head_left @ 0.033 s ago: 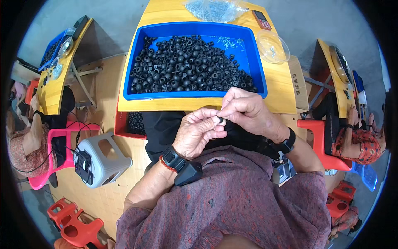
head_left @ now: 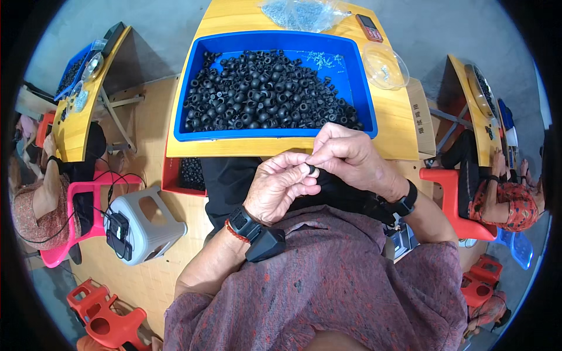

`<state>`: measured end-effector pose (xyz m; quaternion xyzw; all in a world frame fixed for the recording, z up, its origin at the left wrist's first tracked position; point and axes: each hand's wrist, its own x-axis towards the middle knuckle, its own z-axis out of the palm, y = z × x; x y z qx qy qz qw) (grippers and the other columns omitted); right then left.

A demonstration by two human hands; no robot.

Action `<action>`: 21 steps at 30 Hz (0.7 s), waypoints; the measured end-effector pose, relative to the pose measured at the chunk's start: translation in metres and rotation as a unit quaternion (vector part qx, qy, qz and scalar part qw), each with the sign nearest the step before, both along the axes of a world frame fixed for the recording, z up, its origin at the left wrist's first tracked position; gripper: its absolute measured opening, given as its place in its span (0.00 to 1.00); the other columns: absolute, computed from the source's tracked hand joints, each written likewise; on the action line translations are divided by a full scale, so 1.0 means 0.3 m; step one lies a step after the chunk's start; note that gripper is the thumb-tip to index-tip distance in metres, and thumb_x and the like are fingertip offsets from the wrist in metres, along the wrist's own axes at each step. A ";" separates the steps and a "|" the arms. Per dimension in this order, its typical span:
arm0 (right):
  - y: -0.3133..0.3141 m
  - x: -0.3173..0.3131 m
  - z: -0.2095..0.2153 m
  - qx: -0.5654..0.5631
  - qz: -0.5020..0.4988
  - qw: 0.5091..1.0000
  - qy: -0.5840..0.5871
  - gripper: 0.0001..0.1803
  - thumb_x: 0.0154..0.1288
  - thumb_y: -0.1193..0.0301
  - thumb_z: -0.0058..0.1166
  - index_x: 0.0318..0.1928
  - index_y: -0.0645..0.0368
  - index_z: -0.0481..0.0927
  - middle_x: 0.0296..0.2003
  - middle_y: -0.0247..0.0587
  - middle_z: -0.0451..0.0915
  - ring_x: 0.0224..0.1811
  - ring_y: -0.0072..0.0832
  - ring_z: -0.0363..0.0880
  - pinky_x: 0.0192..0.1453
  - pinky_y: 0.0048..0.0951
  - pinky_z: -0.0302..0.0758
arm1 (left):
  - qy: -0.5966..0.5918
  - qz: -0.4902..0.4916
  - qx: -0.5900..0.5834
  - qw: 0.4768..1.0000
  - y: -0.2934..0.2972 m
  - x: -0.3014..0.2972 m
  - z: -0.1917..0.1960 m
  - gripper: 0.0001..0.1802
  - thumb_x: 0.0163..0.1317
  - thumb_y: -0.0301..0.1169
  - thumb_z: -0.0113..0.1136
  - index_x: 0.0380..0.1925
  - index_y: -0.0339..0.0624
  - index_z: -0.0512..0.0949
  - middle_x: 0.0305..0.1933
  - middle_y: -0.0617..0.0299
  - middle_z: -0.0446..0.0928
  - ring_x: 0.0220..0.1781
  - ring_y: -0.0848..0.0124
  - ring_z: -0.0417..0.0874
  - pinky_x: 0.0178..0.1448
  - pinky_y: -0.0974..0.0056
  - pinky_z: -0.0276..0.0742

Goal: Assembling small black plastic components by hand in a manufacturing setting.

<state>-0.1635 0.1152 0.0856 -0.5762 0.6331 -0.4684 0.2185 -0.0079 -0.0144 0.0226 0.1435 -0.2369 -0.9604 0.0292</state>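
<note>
Above my lap, in front of the table edge, my left hand (head_left: 284,182) pinches a small round black part (head_left: 311,169) between thumb and fingers. My right hand (head_left: 350,153) meets it from the right, thumb and forefinger pressed together at the top of that part. Whether those right fingertips grip something tiny is hidden. Just beyond both hands stands a blue tray (head_left: 263,134) on the table. It holds a heap of black pieces (head_left: 257,88), some ball-shaped with openings, others smaller caps. Small silvery pieces (head_left: 324,59) lie scattered in its far right corner.
A clear bag of silvery pieces (head_left: 304,14), a red-and-black phone (head_left: 370,28) and a clear round dish (head_left: 377,57) share the yellow table (head_left: 395,126). Below is a red bin (head_left: 174,186). A grey stool (head_left: 134,219) stands left; people sit at tables on both sides.
</note>
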 end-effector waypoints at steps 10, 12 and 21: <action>0.009 0.015 0.003 0.021 -0.003 0.999 0.032 0.06 0.63 0.79 0.61 0.39 0.58 0.85 0.33 0.37 0.78 0.36 0.28 0.79 0.38 0.27 0.76 | 0.029 -0.009 -0.020 0.999 0.008 -0.004 -0.017 0.07 0.70 0.23 0.56 0.44 0.32 0.79 0.40 0.54 0.83 0.39 0.67 0.87 0.47 0.60 0.89; 0.014 0.022 0.006 0.024 -0.004 0.999 0.034 0.06 0.62 0.79 0.61 0.40 0.58 0.85 0.33 0.38 0.77 0.35 0.29 0.79 0.38 0.28 0.76 | 0.032 -0.013 -0.022 0.999 0.012 -0.005 -0.024 0.07 0.70 0.23 0.56 0.44 0.32 0.78 0.40 0.54 0.83 0.39 0.67 0.87 0.48 0.60 0.89; 0.012 0.045 0.038 0.068 0.003 0.997 0.044 0.19 0.57 0.75 0.67 0.50 0.61 0.80 0.37 0.41 0.76 0.38 0.32 0.79 0.43 0.31 0.78 | 0.007 -0.002 -0.021 1.000 0.014 -0.010 -0.015 0.07 0.69 0.21 0.56 0.44 0.35 0.79 0.42 0.57 0.81 0.39 0.69 0.86 0.47 0.60 0.89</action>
